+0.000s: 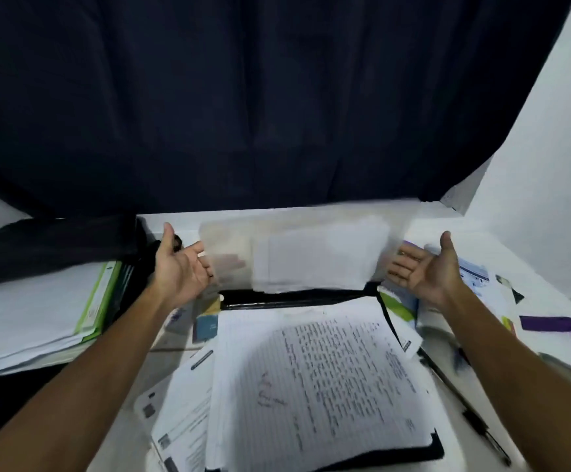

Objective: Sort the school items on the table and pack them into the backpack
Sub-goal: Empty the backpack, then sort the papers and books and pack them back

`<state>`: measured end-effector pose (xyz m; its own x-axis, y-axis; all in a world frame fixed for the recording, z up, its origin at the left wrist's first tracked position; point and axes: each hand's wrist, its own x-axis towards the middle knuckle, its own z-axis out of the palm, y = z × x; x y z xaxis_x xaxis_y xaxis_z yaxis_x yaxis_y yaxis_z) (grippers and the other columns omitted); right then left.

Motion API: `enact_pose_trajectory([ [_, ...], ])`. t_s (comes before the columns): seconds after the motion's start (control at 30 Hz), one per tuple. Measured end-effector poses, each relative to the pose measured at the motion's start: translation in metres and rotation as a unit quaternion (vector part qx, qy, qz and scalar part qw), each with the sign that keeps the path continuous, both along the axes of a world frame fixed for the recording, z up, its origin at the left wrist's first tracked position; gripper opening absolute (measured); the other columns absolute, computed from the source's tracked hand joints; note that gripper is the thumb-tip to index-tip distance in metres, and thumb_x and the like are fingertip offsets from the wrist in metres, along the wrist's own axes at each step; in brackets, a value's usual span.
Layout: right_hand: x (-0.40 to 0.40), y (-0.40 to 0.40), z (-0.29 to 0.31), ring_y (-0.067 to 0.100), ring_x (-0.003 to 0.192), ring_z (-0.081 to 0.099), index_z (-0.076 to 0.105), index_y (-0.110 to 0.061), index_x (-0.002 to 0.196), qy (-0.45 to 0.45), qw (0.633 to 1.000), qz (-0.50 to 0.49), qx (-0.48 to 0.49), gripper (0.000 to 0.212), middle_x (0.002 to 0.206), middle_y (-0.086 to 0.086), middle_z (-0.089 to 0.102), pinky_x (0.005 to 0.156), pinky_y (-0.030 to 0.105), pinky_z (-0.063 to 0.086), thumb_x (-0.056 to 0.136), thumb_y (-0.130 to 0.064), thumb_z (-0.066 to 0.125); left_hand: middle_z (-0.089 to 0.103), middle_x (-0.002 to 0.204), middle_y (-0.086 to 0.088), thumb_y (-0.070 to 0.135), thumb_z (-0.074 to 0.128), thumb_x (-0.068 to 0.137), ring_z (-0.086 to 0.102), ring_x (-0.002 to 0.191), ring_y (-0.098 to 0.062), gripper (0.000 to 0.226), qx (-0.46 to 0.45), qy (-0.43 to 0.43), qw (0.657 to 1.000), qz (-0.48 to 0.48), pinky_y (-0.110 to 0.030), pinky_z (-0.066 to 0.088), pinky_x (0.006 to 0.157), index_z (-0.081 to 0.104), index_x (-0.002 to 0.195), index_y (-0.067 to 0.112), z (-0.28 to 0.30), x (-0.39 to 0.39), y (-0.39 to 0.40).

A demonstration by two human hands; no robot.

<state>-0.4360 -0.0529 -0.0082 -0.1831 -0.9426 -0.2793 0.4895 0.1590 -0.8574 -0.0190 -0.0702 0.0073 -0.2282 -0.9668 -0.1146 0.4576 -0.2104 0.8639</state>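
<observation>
Both hands raised over the far side of the table, palms turned inward and facing each other. Left hand: fingers straight and spread, thumb up, gripping nothing. Right hand: likewise spread, thumb up, fingers straight and pointing toward the centre.

Between the two hands, a blurred sheaf of papers, pale and smeared. Left fingertips sit at its left edge, and some show faintly through the blur; right fingertips sit at its right edge. Cannot tell whether either hand actually touches the sheaf.

Below the sheaf, a black folder lies open on the table, with a thick stack of sheets on it. Top one is a lined handwritten page, slightly tilted. More printed sheets fan out from under the stack at lower left.

At left, a dark backpack lies on the table's far-left corner, reaching the left hand's thumb. In front of it, a pile of white papers with a green-edged cover.

At right, a printed leaflet lies beneath the right wrist; a purple strip lies nearer the edge. A black pen lies diagonally beside the folder's right side.

Dark curtain hangs behind the table; a white wall at right.
</observation>
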Motion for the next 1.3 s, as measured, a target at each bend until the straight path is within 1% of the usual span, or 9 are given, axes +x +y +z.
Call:
enact_pose_trajectory([
  [0.1,-0.009,0.029,-0.003,0.042,0.101,0.066,0.075,-0.003,0.100,0.050,0.993,0.109,0.012,0.097,0.106,0.028,0.068,0.092,0.051,0.050,0.074,-0.083,0.027,0.067,0.105,-0.033,0.080,0.013,0.082,0.063,0.110,-0.042,0.098,-0.033,-0.132,0.983,-0.122,-0.046,0.046,0.095,0.058,0.130,0.007,-0.004,0.005,0.023],
  [0.23,0.007,0.064,-0.016,0.029,0.109,0.065,0.069,-0.015,0.111,0.282,0.933,0.225,0.009,0.040,0.119,0.016,0.067,0.106,0.046,0.041,0.087,-0.044,0.055,0.067,0.124,-0.006,0.062,0.073,0.068,0.060,0.119,-0.012,0.079,-0.158,-0.415,0.876,-0.190,-0.034,0.037,0.112,0.059,0.131,0.017,-0.037,-0.004,0.050],
  [0.37,0.034,0.090,-0.046,0.016,0.132,0.046,0.055,-0.019,0.136,0.605,0.738,0.285,-0.088,0.054,0.146,0.005,0.048,0.107,0.015,0.033,0.086,-0.036,0.070,0.048,0.146,-0.001,0.087,0.048,0.068,0.038,0.137,-0.019,0.089,-0.395,-0.646,0.636,-0.145,-0.032,0.026,0.115,0.060,0.132,0.026,-0.091,-0.012,0.070],
  [0.5,0.050,0.105,-0.082,0.023,0.150,0.003,0.030,-0.028,0.150,0.758,0.586,0.252,-0.135,0.086,0.161,0.006,0.010,0.119,0.036,0.004,0.084,-0.079,0.011,0.031,0.157,-0.004,0.068,0.032,0.094,0.023,0.147,-0.022,0.070,-0.476,-0.655,0.582,-0.075,-0.047,0.012,0.120,0.044,0.145,0.023,-0.127,-0.010,0.082],
  [0.8,0.054,0.112,-0.092,0.026,0.149,0.009,0.032,-0.026,0.149,0.776,0.579,0.207,-0.141,0.092,0.159,0.010,0.019,0.120,0.042,0.008,0.083,-0.078,-0.004,0.041,0.152,-0.009,0.061,0.034,0.095,0.031,0.142,-0.027,0.064,-0.500,-0.675,0.541,-0.044,-0.051,0.021,0.115,0.050,0.140,0.019,-0.130,-0.013,0.082],
  [0.93,0.057,0.117,-0.077,0.020,0.149,0.007,0.029,-0.030,0.150,0.750,0.627,0.192,-0.087,0.070,0.161,0.006,0.011,0.119,0.036,0.014,0.091,-0.066,0.037,0.059,0.125,-0.008,0.062,0.050,0.078,0.048,0.117,-0.029,0.057,-0.526,-0.662,0.532,-0.033,-0.048,0.043,0.095,0.066,0.114,0.020,-0.098,-0.034,0.066],
  [1.03,0.059,0.134,-0.066,0.024,0.147,0.019,0.026,-0.033,0.151,0.710,0.694,0.117,-0.027,0.072,0.160,0.006,0.019,0.112,0.038,0.027,0.089,-0.053,0.057,0.044,0.142,-0.005,0.075,0.043,0.075,0.033,0.133,-0.028,0.081,-0.476,-0.674,0.549,-0.131,-0.049,0.036,0.105,0.046,0.141,0.029,-0.081,-0.067,0.046],
  [1.13,0.058,0.163,-0.060,0.029,0.134,0.039,0.018,-0.034,0.152,0.678,0.726,0.092,0.065,0.081,0.151,0.009,0.037,0.104,0.039,0.038,0.086,-0.053,0.061,0.026,0.154,-0.005,0.093,0.030,0.063,0.019,0.140,-0.029,0.102,-0.423,-0.715,0.506,-0.232,-0.050,0.026,0.112,0.013,0.151,0.044,-0.073,-0.106,0.032],
  [1.3,0.054,0.202,-0.063,0.021,0.127,0.047,0.024,-0.026,0.152,0.620,0.770,0.066,0.134,0.092,0.143,0.003,0.048,0.096,0.023,0.036,0.078,-0.046,0.075,0.034,0.132,-0.001,0.089,0.056,0.058,0.032,0.120,-0.022,0.108,-0.417,-0.715,0.479,-0.290,-0.041,0.036,0.099,0.004,0.147,0.056,-0.063,-0.138,0.011],
])
